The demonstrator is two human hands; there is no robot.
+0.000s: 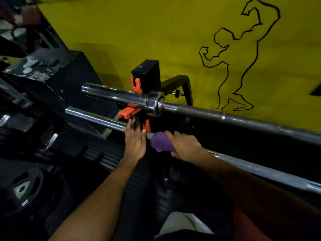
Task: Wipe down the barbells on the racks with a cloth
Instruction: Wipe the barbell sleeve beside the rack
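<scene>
Two steel barbells lie across a black rack with orange hooks (137, 85). The upper barbell (208, 113) runs from the left sleeve down to the right edge. The lower barbell (97, 118) passes under both hands and reappears at the lower right. My right hand (185, 145) grips a purple cloth (160, 141) wrapped round the lower bar's shaft, just right of the rack. My left hand (134, 140) rests flat on the lower bar's sleeve, fingers straight and pointing toward the rack. The bar under the cloth is hidden.
A yellow wall (156, 32) with a black outline drawing of a flexing figure stands behind the rack. A black box (52, 77) sits at the left. Weight plates (24, 186) lie in the dark at the lower left. The floor below is dim.
</scene>
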